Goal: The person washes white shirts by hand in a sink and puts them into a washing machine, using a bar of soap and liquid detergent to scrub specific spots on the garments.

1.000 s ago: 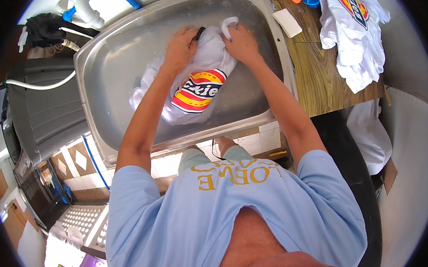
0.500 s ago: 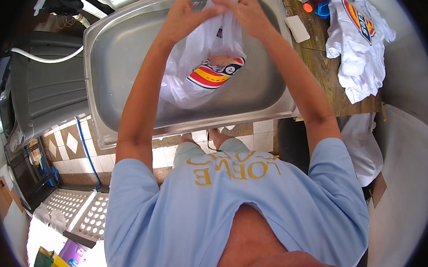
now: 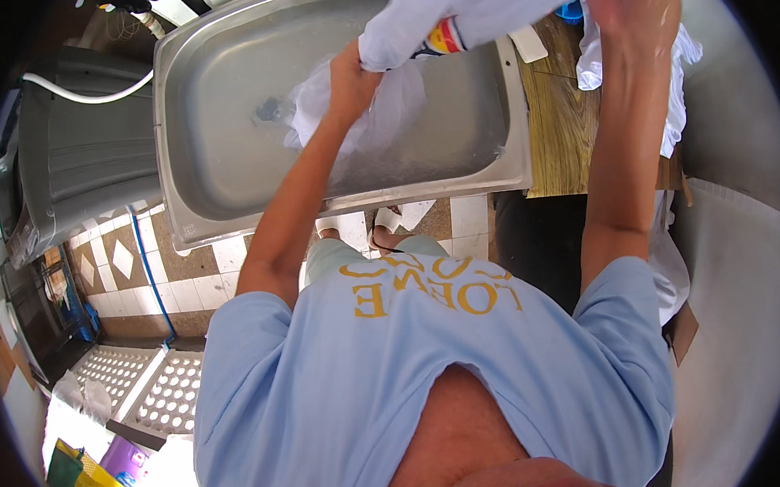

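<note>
A wet white T-shirt (image 3: pixel 449 15) with a red, yellow and blue print hangs lifted above a steel sink (image 3: pixel 227 164). My left hand (image 3: pixel 350 69) grips its lower left edge over the basin. My right hand (image 3: pixel 637 1) holds its other end high at the top right, above the sink's right rim. A thin part of the shirt (image 3: pixel 375 121) still trails down toward the shallow water.
A wooden counter (image 3: pixel 570 137) lies right of the sink, with more white garments (image 3: pixel 677 78) on it. A grey appliance (image 3: pixel 77 163) with a white hose stands to the left. Tiled floor, a blue hose (image 3: pixel 149 274) and perforated white crates (image 3: pixel 142 384) are below.
The shirt has come up out of the basin. Both hands rose and spread apart, the right one swinging out over the counter side, stretching the cloth between them.
</note>
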Demonstrator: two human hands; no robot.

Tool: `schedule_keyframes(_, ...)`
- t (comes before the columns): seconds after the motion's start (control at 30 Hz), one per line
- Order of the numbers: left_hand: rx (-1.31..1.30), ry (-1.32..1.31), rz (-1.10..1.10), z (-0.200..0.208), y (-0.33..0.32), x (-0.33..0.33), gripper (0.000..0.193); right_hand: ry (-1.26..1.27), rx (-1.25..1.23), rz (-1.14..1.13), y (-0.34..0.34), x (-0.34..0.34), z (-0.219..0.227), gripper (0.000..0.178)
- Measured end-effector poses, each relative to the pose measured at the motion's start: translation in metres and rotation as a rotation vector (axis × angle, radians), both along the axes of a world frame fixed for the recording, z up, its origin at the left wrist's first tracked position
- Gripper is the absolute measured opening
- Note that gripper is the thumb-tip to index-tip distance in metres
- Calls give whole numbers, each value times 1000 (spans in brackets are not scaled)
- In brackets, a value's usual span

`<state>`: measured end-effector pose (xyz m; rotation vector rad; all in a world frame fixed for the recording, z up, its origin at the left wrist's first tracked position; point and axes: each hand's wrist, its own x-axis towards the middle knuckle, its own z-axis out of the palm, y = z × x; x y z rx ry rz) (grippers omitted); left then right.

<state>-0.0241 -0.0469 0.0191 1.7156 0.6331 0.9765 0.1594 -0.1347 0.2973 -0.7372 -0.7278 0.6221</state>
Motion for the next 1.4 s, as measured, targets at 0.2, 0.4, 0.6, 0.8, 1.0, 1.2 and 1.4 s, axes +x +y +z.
schedule_keyframes(0.2,-20,81,-138,56,29,1,36,-358,-793,-113,-43,35,-172,48)
schedule_keyframes(0.4,322,220,-157,130,48,1,27,-1304,-1469,503,-32,-2,-140,55)
schedule_keyframes(0.6,376,159,-380,191,21,-9,28,-600,-395,-507,33,-113,-166,36)
schedule_keyframes(0.8,-477,92,-97,125,33,-82,61,-295,-181,-79,55,-92,-164,37)
schedule_keyframes(1.0,-1426,-708,-660,19,31,-72,74,-190,-97,10,58,-147,-143,38)
schedule_keyframes(1.2,-1330,-687,-421,18,27,-58,52,322,-184,65,32,-140,-142,56)
schedule_keyframes(1.4,-1493,-353,-259,61,30,-65,52,644,-396,-71,1,-85,-234,68)
